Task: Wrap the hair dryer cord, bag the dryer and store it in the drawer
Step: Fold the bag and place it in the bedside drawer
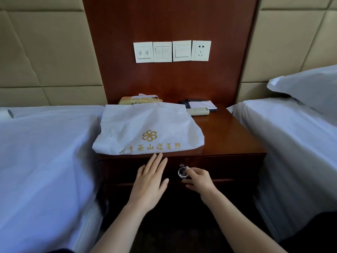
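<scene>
The bag (148, 128) is lying on the nightstand (228, 136), bulging softly as if the dryer is inside, though the dryer itself is not showing. It looks like thin white fabric or paper, soft and crushable, with a hard lump inside giving it some weight; the loop handles (145, 97) at the far edge or a hold under the bulge seem the safest places to take it. Its near edge is hanging just at the nightstand's front lip, above the drawer (228, 168), which is looking shut. The left hand (148, 187) is hovering flat, its grip released, fingertips near the bag's edge. The right hand (198, 181) is pinching the ring pull (182, 172). Beds (45, 152) are crowding both sides, so the open room lies toward the person.
</scene>
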Action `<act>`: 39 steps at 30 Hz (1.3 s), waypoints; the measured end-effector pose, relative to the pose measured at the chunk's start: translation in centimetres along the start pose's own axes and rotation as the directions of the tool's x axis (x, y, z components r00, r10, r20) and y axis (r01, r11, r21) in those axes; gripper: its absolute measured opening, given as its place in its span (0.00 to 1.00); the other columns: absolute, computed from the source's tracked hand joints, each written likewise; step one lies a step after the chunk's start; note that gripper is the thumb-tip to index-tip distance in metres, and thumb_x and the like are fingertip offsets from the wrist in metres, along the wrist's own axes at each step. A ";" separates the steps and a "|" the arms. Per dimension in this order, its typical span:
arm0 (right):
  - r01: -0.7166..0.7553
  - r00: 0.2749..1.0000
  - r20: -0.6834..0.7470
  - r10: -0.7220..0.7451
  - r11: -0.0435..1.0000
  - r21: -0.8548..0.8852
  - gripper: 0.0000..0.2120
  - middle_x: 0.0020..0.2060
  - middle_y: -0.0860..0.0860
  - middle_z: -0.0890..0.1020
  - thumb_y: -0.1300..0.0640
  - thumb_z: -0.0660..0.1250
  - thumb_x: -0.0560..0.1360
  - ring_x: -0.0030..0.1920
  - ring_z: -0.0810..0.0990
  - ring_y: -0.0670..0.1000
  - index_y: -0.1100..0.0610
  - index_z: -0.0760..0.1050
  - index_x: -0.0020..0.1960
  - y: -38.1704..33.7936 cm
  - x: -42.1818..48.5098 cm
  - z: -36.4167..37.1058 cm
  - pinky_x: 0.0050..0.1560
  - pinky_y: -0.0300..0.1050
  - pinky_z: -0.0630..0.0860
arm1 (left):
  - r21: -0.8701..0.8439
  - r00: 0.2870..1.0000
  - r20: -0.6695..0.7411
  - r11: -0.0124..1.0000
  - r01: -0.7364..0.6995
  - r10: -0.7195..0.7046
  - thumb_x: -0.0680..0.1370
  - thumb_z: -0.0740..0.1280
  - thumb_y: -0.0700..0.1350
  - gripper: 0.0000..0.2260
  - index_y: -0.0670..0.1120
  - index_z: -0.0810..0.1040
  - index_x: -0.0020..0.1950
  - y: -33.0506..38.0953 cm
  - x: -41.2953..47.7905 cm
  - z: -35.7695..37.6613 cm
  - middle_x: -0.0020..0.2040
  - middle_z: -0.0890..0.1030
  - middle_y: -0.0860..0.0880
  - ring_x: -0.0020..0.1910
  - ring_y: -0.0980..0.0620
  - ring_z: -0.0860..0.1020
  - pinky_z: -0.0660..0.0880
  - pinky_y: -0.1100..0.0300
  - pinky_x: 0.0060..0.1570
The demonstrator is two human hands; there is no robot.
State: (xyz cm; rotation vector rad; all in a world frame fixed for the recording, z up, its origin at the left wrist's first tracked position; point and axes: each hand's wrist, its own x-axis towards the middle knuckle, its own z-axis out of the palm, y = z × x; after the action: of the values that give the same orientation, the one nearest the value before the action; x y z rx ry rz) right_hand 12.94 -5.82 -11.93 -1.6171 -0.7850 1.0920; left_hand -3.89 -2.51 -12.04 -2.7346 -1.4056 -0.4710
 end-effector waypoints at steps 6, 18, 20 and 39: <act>0.023 1.000 0.001 -0.023 0.998 0.057 0.11 0.36 0.49 0.76 0.54 0.58 0.80 0.35 0.75 0.46 0.55 0.74 0.42 0.1 -0.3 1.3 0.37 0.39 0.72 | 0.135 0.996 0.085 0.990 0.029 -0.040 0.75 0.53 0.54 0.27 0.45 0.68 0.71 -0.6 -1.3 0.4 0.73 0.69 0.48 0.72 0.50 0.67 0.71 0.48 0.63; 0.324 0.934 0.133 -0.332 0.626 -0.710 0.17 0.29 0.46 0.82 0.47 0.59 0.77 0.32 0.82 0.45 0.52 0.78 0.35 -0.1 -9.1 -5.0 0.40 0.44 0.79 | -0.058 0.974 0.223 0.997 0.052 -0.038 0.81 0.48 0.57 0.24 0.51 0.62 0.75 1.6 -6.0 -4.7 0.74 0.67 0.53 0.73 0.55 0.63 0.53 0.57 0.72; 0.395 0.861 0.118 -0.494 0.507 -0.766 0.18 0.28 0.46 0.80 0.46 0.59 0.77 0.32 0.80 0.49 0.53 0.76 0.35 -1.3 -11.2 -5.9 0.37 0.46 0.77 | -0.071 0.964 0.264 0.996 0.061 -0.040 0.82 0.51 0.55 0.20 0.52 0.67 0.72 2.6 -7.3 -5.8 0.72 0.70 0.53 0.71 0.55 0.67 0.56 0.58 0.70; 0.489 0.852 0.396 -0.343 0.246 -0.837 0.25 0.25 0.50 0.72 0.45 0.58 0.78 0.28 0.71 0.50 0.55 0.64 0.26 -0.3 -12.8 -6.9 0.31 0.43 0.68 | -0.180 0.848 0.509 0.946 0.271 -0.146 0.81 0.51 0.59 0.22 0.53 0.83 0.52 5.3 -10.4 -8.8 0.53 0.82 0.52 0.59 0.50 0.76 0.68 0.56 0.58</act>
State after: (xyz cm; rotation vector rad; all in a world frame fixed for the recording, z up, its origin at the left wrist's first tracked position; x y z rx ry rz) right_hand 14.43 -19.56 -7.30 -2.0030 -2.0877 0.2564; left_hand -7.56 -15.35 -6.01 -3.0570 -1.8887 0.0759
